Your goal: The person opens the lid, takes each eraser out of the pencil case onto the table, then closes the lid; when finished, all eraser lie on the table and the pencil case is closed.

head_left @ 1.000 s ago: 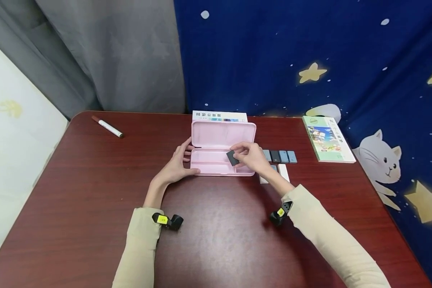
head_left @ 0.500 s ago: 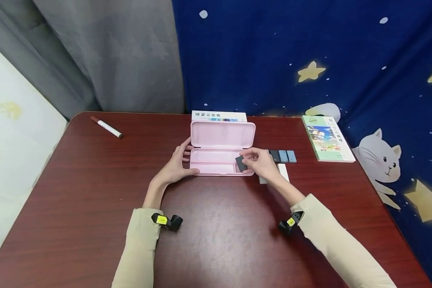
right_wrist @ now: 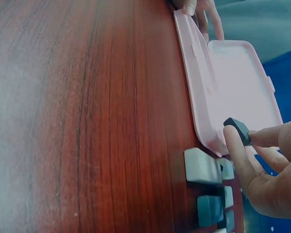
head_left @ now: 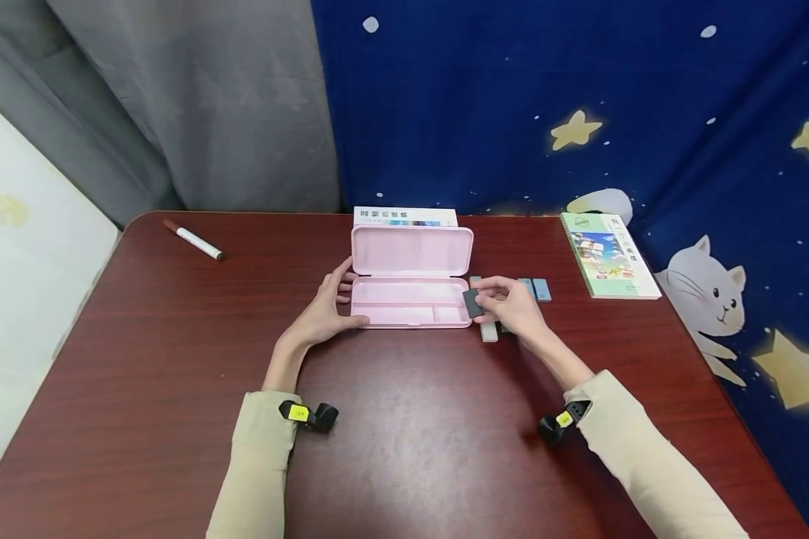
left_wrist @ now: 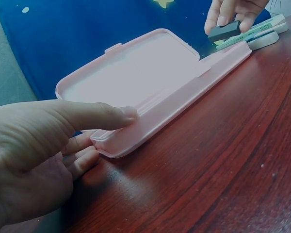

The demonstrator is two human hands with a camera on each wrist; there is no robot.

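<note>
A pink pencil case lies with its lid raised, showing bare compartments inside. My left hand grips its left end, thumb on the front rim and the other fingers at the end wall. Between the thumb and fingers of my right hand is a black eraser, held tilted in the air by the case's right end. Under and beside that hand lie more small erasers, among them a white eraser and a blue eraser; the hand partly hides the group.
Behind the lid is a white book, mostly covered. A green-edged book lies at the back right of the table. At the back left rests a white marker with a brown cap. Curtains hang along the table's back edge.
My right hand has carried the black eraser rightward, from above the case's compartments to beyond its right end. The left hand keeps its place on the case. The head view has shifted slightly.
</note>
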